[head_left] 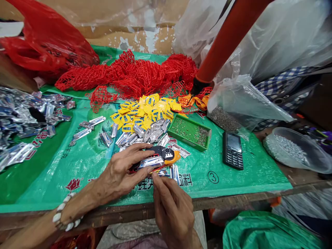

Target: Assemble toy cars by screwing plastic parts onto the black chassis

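My left hand [121,173] is closed around an orange and black utility knife [160,158], holding it flat just above the green woven sheet [85,162], with a silver blade piece lying along its body. My right hand [172,207] sits right below it, fingers pinched at the knife's lower edge on a small silver part [163,173]. A white bead bracelet circles my left wrist. Loose silver metal blade pieces [145,133] lie scattered just beyond the knife, and yellow plastic parts [145,110] are heaped behind them.
A green tray of small screws [190,132] stands right of the pile, then a black keypad phone [232,150]. Red plastic lattice parts [135,76], a red bag [46,41], silver wrappers [23,117] at left, an orange tube [225,38], plastic bags and a clear bowl [293,148] ring the table.
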A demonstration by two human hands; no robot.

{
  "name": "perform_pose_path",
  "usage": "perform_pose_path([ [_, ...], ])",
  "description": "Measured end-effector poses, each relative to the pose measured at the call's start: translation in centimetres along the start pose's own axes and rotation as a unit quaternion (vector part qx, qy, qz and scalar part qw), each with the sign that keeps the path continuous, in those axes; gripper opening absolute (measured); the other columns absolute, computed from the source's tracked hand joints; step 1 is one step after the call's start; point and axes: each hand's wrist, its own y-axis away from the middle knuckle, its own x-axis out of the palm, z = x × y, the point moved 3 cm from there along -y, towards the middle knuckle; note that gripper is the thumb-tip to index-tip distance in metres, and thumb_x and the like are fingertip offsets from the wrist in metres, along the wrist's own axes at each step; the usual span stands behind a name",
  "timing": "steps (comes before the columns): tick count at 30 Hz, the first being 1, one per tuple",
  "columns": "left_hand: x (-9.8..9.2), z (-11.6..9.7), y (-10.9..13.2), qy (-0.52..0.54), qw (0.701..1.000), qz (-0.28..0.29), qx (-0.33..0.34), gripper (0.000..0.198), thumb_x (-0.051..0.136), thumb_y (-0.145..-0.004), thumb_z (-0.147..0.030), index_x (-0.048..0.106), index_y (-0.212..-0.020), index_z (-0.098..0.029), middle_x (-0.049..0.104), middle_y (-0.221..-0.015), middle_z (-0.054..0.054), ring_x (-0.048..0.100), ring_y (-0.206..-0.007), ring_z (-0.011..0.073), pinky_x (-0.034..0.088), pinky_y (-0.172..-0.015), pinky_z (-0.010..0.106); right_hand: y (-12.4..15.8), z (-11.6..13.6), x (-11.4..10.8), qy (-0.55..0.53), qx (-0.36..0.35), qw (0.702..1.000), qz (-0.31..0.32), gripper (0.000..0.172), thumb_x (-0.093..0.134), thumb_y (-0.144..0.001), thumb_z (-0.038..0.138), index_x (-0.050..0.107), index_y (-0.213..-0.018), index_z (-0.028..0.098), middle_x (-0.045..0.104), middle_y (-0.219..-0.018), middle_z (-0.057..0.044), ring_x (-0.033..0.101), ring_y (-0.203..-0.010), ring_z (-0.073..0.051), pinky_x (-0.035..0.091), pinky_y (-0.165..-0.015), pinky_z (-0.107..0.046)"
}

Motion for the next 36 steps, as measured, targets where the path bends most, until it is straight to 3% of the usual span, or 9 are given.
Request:
perform_pose_path([
  [6, -0.2, -0.1, -0.2, -0.020, 1.000, -0.003, 0.011, 0.023, 0.063, -0.095, -0.019, 0.069, -0.116, -0.013, 0.071, -0.119, 0.015, 0.071, -0.110, 0.0218, 0.060, -0.095, 0.034, 0.3, -0.7, -0.6, 0.028, 0.008, 1.000, -0.008, 0.030, 0.055, -0.091, 0.005, 0.065, -0.118, 0.013, 0.076, -0.090, -0.009, 0.074, -0.082, -0.014, 0.059, -0.075, -0.022],
  [18, -0.2, 0.3, -0.2, 0.008, 1.000, -0.005, -0.003, 0.025, 0.065, -0.092, -0.017, 0.071, -0.117, -0.014, 0.072, -0.120, 0.014, 0.070, -0.111, 0.0223, 0.059, -0.096, 0.034, -0.7, -1.5, -0.8, 0.010, 0.036, 0.999, -0.028, 0.027, 0.058, -0.091, 0.005, 0.065, -0.115, 0.012, 0.076, -0.088, -0.009, 0.074, -0.079, -0.014, 0.061, -0.072, -0.022],
  [26, -0.9, 1.5, -0.9, 0.083, 0.982, 0.024, -0.167, 0.026, 0.068, -0.091, -0.033, 0.075, -0.114, -0.022, 0.074, -0.119, 0.006, 0.070, -0.110, 0.0233, 0.057, -0.098, 0.037, -0.3, -1.7, -0.7, 0.004, 0.024, 1.000, -0.011, 0.032, 0.059, -0.089, 0.005, 0.065, -0.118, 0.015, 0.077, -0.089, -0.008, 0.075, -0.082, -0.015, 0.062, -0.075, -0.022],
  [31, -1.0, 1.9, -1.0, 0.129, 0.968, 0.011, -0.216, 0.027, 0.069, -0.090, -0.037, 0.076, -0.113, -0.023, 0.075, -0.117, 0.005, 0.070, -0.109, 0.0239, 0.057, -0.095, 0.036, -1.0, -1.8, -0.6, -0.040, 0.035, 0.998, -0.032, 0.031, 0.058, -0.089, 0.003, 0.064, -0.116, 0.015, 0.077, -0.087, -0.008, 0.074, -0.079, -0.015, 0.062, -0.074, -0.023],
  [34, -1.0, 1.9, -0.9, 0.154, 0.958, 0.011, -0.242, 0.029, 0.070, -0.089, -0.038, 0.076, -0.111, -0.022, 0.075, -0.116, 0.005, 0.071, -0.106, 0.0237, 0.058, -0.093, 0.035, -1.4, -2.1, -0.5, -0.087, 0.078, 0.993, -0.027, 0.025, 0.056, -0.090, 0.004, 0.064, -0.110, 0.016, 0.076, -0.088, -0.006, 0.073, -0.079, -0.013, 0.062, -0.074, -0.022],
  [36, -0.8, 1.8, -0.8, 0.173, 0.950, 0.004, -0.262, 0.030, 0.070, -0.088, -0.039, 0.076, -0.110, -0.021, 0.075, -0.113, 0.005, 0.071, -0.104, 0.0238, 0.058, -0.091, 0.035, -1.4, -2.4, -0.1, -0.114, 0.148, 0.982, -0.021, 0.018, 0.057, -0.091, 0.009, 0.065, -0.106, 0.017, 0.075, -0.090, -0.006, 0.072, -0.074, -0.012, 0.061, -0.065, -0.018],
])
